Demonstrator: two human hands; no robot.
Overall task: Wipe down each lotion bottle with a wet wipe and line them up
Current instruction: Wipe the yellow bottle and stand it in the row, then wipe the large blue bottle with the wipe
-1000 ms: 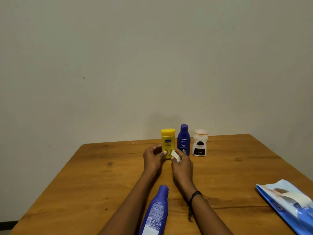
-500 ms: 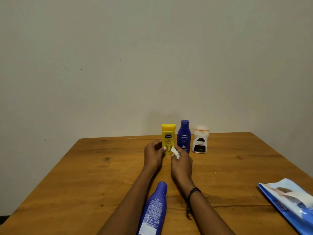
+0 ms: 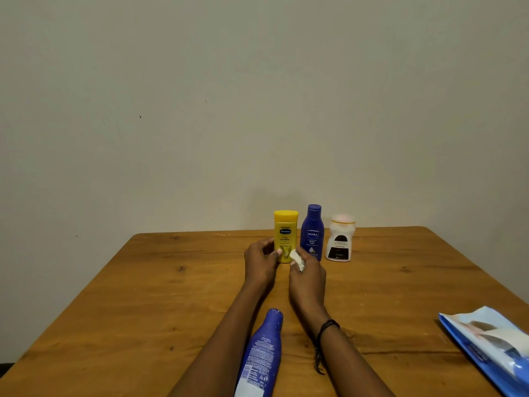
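Three bottles stand in a row at the far side of the wooden table [image 3: 114,305]: a yellow lotion bottle [image 3: 285,230], a dark blue Nivea bottle [image 3: 312,233] and a white bottle [image 3: 340,239] with a dark label. My left hand [image 3: 262,262] grips the lower left side of the yellow bottle. My right hand [image 3: 307,275] pinches a small crumpled white wet wipe [image 3: 297,259] against the yellow bottle's lower right. A larger blue lotion bottle [image 3: 262,356] lies on its side between my forearms, cap pointing away from me.
A blue and white wet wipe pack [image 3: 492,348] lies at the table's right edge near me. A plain wall rises right behind the table's far edge. Bare wood spreads to the left of my arms.
Both hands stay on the yellow bottle with the wipe at its lower right. The camera tilted a little, shifting the scene slightly in the frame.
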